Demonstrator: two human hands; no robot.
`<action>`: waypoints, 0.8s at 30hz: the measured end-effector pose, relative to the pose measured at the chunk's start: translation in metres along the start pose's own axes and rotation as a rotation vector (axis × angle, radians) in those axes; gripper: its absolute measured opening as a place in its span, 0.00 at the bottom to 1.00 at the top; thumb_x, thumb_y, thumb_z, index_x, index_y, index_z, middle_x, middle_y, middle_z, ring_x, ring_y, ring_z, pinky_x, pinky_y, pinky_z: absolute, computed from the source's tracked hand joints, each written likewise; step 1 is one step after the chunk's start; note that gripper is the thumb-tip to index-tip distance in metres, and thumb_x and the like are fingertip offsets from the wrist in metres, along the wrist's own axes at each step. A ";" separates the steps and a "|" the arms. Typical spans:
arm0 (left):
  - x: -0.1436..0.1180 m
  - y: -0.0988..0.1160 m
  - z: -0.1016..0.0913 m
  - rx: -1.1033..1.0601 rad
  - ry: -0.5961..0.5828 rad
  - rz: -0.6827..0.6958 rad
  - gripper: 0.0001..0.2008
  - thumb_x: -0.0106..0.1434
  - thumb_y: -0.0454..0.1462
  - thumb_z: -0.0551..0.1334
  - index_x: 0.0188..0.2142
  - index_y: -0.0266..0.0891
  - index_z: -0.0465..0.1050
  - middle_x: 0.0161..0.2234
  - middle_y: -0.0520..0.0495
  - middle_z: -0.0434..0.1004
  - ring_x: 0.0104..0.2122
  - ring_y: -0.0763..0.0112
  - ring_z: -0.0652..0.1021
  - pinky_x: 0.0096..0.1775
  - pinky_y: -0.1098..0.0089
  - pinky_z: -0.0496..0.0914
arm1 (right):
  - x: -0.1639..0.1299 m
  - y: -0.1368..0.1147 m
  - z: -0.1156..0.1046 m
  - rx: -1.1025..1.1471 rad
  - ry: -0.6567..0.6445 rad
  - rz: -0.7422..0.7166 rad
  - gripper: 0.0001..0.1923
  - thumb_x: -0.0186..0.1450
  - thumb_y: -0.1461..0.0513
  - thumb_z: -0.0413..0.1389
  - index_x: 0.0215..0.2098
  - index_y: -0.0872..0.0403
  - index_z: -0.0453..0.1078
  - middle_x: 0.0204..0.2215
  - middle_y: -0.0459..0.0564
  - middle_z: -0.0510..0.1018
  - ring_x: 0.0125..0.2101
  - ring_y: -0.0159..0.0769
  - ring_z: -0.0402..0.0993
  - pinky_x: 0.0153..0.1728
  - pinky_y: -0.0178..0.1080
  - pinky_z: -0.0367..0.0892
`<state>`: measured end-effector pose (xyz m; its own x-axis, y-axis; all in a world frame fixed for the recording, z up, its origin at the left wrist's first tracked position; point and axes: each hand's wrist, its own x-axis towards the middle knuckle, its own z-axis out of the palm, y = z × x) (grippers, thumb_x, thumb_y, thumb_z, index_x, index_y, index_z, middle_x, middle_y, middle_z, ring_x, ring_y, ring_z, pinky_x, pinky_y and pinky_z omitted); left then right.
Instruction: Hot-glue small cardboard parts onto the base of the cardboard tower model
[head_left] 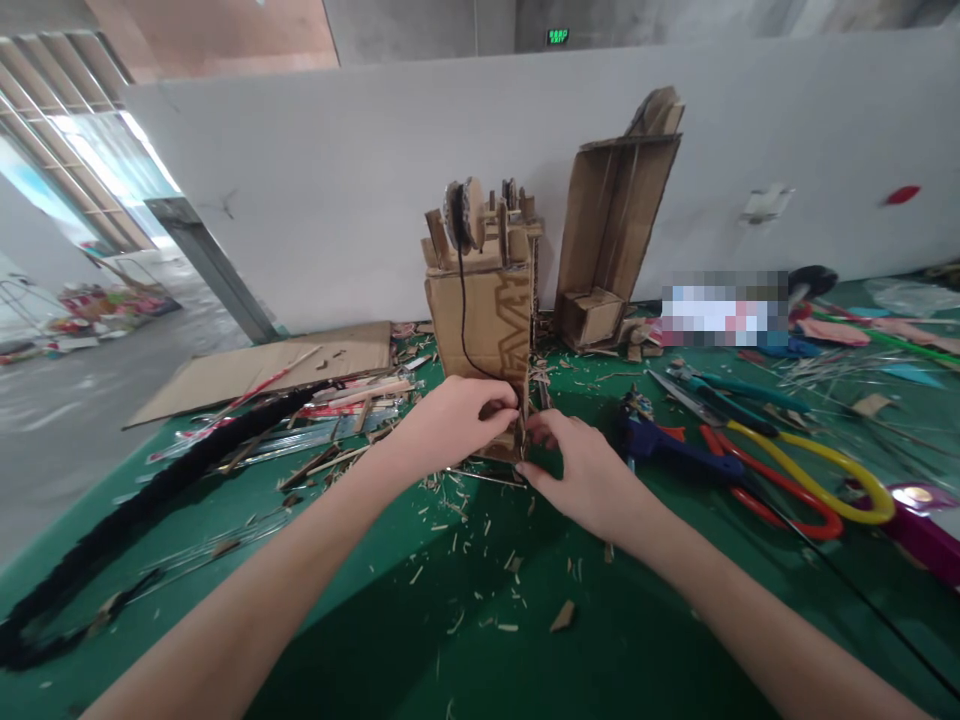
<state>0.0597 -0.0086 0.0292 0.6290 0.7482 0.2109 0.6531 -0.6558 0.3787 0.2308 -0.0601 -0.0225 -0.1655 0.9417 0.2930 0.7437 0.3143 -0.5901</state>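
A tall cardboard box stands upright on the table, with a spool mounted between cardboard posts at its top. From the spool a black cord runs down the box's front to my left hand. My left hand is closed in a pinch at the box's lower right, where the cord meets the fingers; the exact grip is partly hidden. Beside it, my right hand has thumb and fingers curled around a narrow upright cardboard edge low on the box.
Behind to the right leans a taller open cardboard box. At right lie scissors, pliers and a blue glue gun. A black fuzzy strip, sticks and flat cardboard occupy the left. Scraps litter the green table.
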 end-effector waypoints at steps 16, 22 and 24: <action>-0.001 0.000 0.001 0.007 -0.002 0.019 0.10 0.62 0.38 0.52 0.32 0.43 0.71 0.28 0.54 0.75 0.25 0.76 0.70 0.26 0.73 0.58 | 0.001 0.002 -0.001 -0.111 0.009 0.009 0.16 0.59 0.53 0.53 0.41 0.54 0.65 0.32 0.51 0.73 0.34 0.41 0.67 0.32 0.42 0.61; -0.002 0.001 0.003 0.012 0.002 0.013 0.10 0.62 0.38 0.52 0.32 0.42 0.72 0.29 0.53 0.76 0.26 0.75 0.70 0.27 0.74 0.59 | 0.004 0.003 0.005 -0.241 -0.018 -0.035 0.15 0.65 0.56 0.44 0.29 0.54 0.69 0.27 0.51 0.74 0.33 0.41 0.67 0.34 0.43 0.60; -0.001 0.001 0.005 0.015 0.006 0.009 0.11 0.62 0.38 0.52 0.32 0.41 0.72 0.30 0.52 0.76 0.27 0.74 0.71 0.27 0.73 0.60 | 0.006 0.007 0.005 -0.234 -0.001 -0.041 0.13 0.65 0.57 0.46 0.32 0.54 0.69 0.29 0.51 0.74 0.34 0.41 0.68 0.35 0.42 0.61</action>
<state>0.0620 -0.0104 0.0248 0.6320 0.7432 0.2199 0.6540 -0.6636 0.3633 0.2318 -0.0522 -0.0283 -0.1990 0.9290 0.3119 0.8663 0.3156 -0.3872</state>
